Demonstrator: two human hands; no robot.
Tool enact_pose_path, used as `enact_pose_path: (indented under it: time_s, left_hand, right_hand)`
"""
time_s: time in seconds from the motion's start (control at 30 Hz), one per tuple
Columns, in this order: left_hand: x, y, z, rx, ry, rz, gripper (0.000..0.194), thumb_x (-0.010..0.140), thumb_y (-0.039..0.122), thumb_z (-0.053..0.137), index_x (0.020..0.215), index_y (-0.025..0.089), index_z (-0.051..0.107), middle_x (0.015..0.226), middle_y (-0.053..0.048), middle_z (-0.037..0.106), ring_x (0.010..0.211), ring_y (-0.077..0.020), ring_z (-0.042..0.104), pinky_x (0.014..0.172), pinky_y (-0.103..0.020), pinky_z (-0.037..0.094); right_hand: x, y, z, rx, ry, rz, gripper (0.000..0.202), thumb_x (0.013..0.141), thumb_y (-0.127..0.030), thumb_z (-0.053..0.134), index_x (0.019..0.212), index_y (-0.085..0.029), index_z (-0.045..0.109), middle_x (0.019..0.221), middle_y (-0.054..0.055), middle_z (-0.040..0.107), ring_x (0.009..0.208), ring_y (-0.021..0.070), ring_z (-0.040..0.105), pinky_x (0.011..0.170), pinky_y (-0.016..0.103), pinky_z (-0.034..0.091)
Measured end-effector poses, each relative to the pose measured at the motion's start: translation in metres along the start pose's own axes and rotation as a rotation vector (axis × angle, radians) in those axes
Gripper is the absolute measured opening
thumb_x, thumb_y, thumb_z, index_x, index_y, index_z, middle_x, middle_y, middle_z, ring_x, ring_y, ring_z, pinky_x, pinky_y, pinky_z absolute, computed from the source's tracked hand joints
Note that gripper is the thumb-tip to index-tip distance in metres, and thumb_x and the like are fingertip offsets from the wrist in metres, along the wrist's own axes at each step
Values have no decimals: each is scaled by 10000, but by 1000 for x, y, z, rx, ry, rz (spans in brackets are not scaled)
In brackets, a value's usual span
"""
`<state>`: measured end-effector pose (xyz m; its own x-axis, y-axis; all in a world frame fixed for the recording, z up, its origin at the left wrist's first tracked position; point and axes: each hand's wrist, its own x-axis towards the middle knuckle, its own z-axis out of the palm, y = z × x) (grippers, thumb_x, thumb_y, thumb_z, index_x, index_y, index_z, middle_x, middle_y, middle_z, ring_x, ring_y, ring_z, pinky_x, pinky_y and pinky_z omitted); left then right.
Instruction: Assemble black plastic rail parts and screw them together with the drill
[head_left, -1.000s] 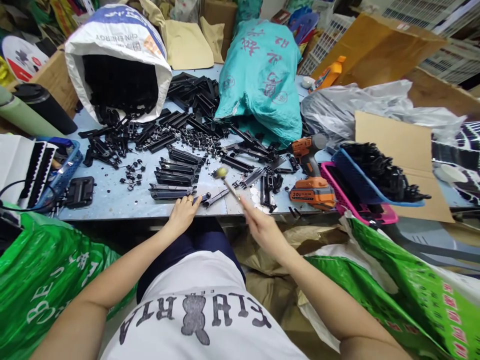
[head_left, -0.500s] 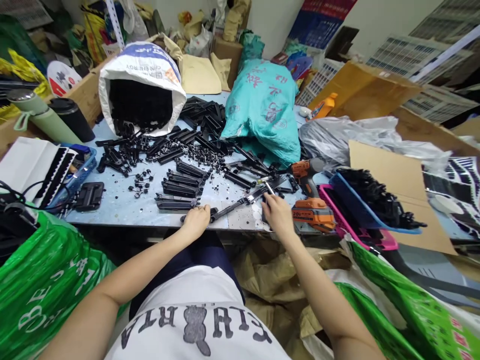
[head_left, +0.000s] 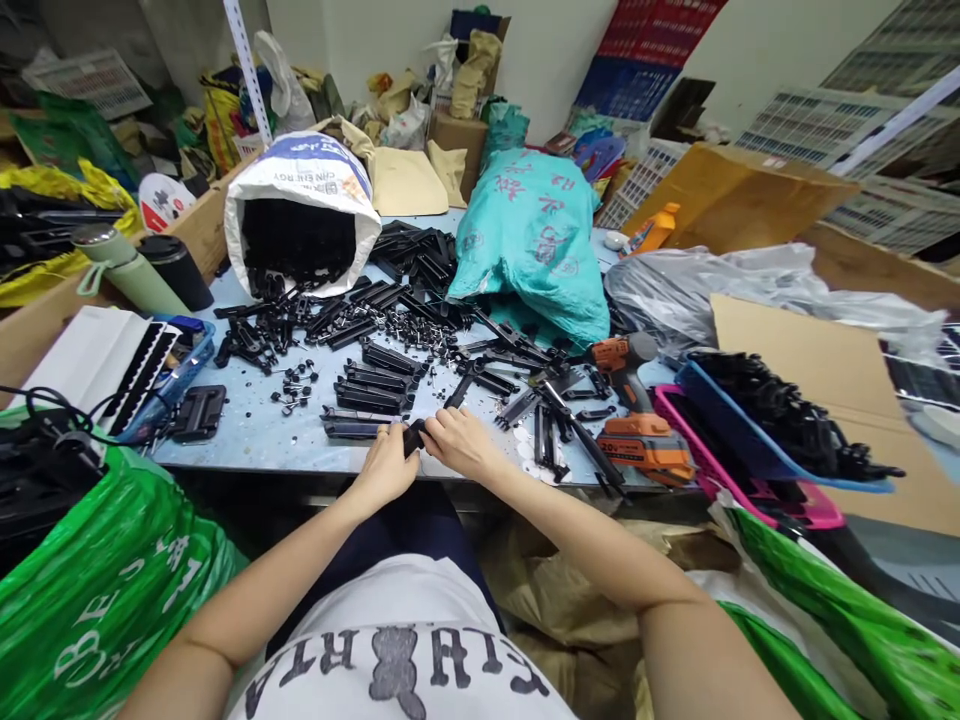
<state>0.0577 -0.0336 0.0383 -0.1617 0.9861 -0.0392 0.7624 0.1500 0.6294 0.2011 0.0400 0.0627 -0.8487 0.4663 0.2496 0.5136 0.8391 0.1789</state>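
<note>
Both hands meet at the table's front edge around a small black plastic part [head_left: 414,436]. My left hand [head_left: 386,462] is closed on its left side, and my right hand [head_left: 463,442] pinches its right end. Just behind my left hand lies a row of several long black pieces [head_left: 371,388]. A black arm-like piece [head_left: 463,382] points away behind my right hand. To the right, more black bars [head_left: 577,425] lie crossed near the orange and black cordless drill [head_left: 645,445]. Small pins with black heads [head_left: 296,385] are scattered at the left.
A white sack [head_left: 300,190] spills black parts at the back left. The teal bag [head_left: 532,240] stands at the back centre. On the right are a blue basket [head_left: 780,440] of black parts and a pink tray [head_left: 823,514]. Two cups [head_left: 176,272] stand far left.
My right hand has moved left from the crossed bars to meet my left hand at the black part. A long bar now lies slanted beside the drill. The view has shifted slightly.
</note>
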Motion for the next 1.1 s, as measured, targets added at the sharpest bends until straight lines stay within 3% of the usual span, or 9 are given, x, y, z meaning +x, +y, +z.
enact_pose_path:
  time_s: [0.13,0.27,0.4,0.53,0.6,0.7,0.77,0.93,1.1]
  left_hand:
    - [2,-7,-5,-295,-50,-42,269,764,323,591,937,146,485,864,-68,583,848,-213,595,784,-370,475]
    - [0,-12,1,-365,165,60,412,788,343,583,1131,148,463,1102,-112,573,1056,-227,547,925,-399,425]
    - [-7,-9,4,-297,315,125,491,827,315,532,1272,152,401,1232,-144,500,1184,-248,465,986,-412,388]
    - [-13,-6,-4,-244,343,208,539,843,322,515,1343,206,350,1252,-130,468,1183,-241,461,960,-392,411]
    - [-14,-8,-7,-283,300,207,520,838,319,525,1328,218,383,1252,-116,473,1175,-228,469,961,-375,413]
    - [-13,-10,-8,-415,244,182,521,806,307,565,1296,201,423,1235,-105,501,1164,-219,480,956,-354,423]
    - [-14,-11,-8,-457,227,198,537,792,282,574,1299,192,419,1224,-105,506,1148,-211,491,946,-341,430]
    - [-15,-10,-12,-382,235,249,543,794,268,566,1313,208,418,1233,-107,481,1175,-216,460,1000,-365,382]
    - [-14,-9,-15,-499,174,187,547,780,289,589,1296,190,436,1212,-111,497,1081,-209,534,930,-349,444]
  right_hand:
    - [3,-2,-3,9,40,18,325,959,-317,315,788,-150,536,736,68,529,708,175,454,645,310,245]
    - [6,-2,1,227,32,107,381,966,-374,280,743,-157,500,744,76,526,712,178,453,652,303,279]
    - [12,-8,7,897,84,356,459,921,-534,281,650,-188,413,622,25,468,604,139,424,602,273,319]
    - [14,-12,11,1388,-56,476,534,895,-597,156,598,-205,364,477,-31,360,434,103,340,465,240,304]
    - [11,-10,9,1406,-66,510,501,883,-592,235,637,-195,414,518,-21,416,457,103,371,483,240,326]
    - [5,-6,4,1181,99,457,404,801,-588,476,741,-188,489,672,8,502,612,122,437,612,257,368]
    - [4,-6,3,1115,156,431,418,777,-601,505,711,-189,484,678,14,491,653,132,437,643,263,369]
    - [4,-11,7,1524,-184,561,542,860,-649,173,633,-205,388,490,-27,367,445,109,327,474,250,314]
    - [2,-11,4,1186,138,462,443,776,-633,479,723,-193,469,676,17,497,642,135,438,617,261,365]
